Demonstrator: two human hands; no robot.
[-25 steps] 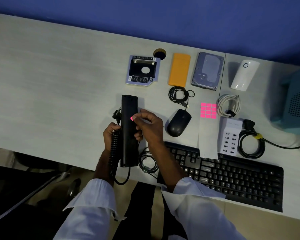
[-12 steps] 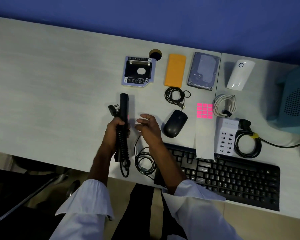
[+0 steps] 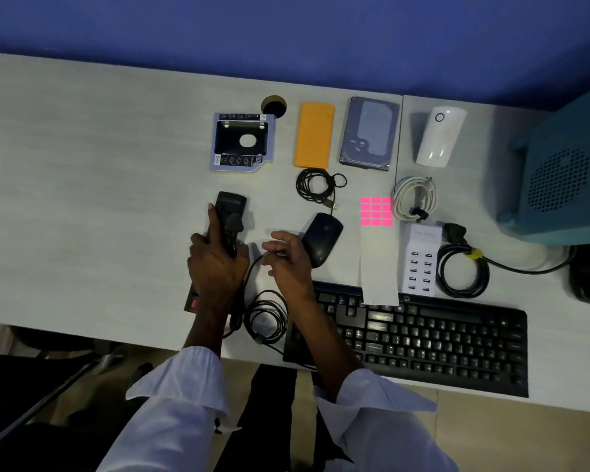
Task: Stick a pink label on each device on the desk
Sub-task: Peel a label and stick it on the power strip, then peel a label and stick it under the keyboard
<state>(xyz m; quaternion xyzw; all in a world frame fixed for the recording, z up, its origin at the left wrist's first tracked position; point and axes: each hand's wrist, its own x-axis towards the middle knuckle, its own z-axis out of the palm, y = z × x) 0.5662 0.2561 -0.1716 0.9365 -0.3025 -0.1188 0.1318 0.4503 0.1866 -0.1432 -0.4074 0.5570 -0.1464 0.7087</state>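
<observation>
Left hand (image 3: 217, 264) is wrapped around a long black device (image 3: 230, 212) lying on the desk (image 3: 82, 185), thumb along its left edge, fingers curled over the body. The hand and wrist cover most of the device; only its far end and a small near-left corner with a red spot (image 3: 194, 303) show. A plug and cord lie bunched on top of the device under the fingers; cannot tell how they attach.

Right hand (image 3: 288, 260) hovers just right of the device, fingers loosely spread and slightly curled, holding nothing visible. Whether a label sits on a fingertip cannot be made out. It partly covers the near edge of the black mouse (image 3: 322, 235).

A coiled black cable (image 3: 265, 318) lies between the forearms at the desk edge. The keyboard (image 3: 423, 338) has its left end hidden by the right forearm.

The sheet of pink labels (image 3: 376, 211) sits right of the mouse, its white backing strip running down onto the keyboard. Beside it: a white multi-port charger (image 3: 419, 264), its coiled black lead, a white cable bundle (image 3: 416, 201).

Back row: drive caddy (image 3: 241, 143), orange case (image 3: 314, 134), hard drive (image 3: 370, 132), white plug-in unit (image 3: 440, 136). No pink visible on these. A teal box (image 3: 559, 172) is cut off at the right frame edge.
</observation>
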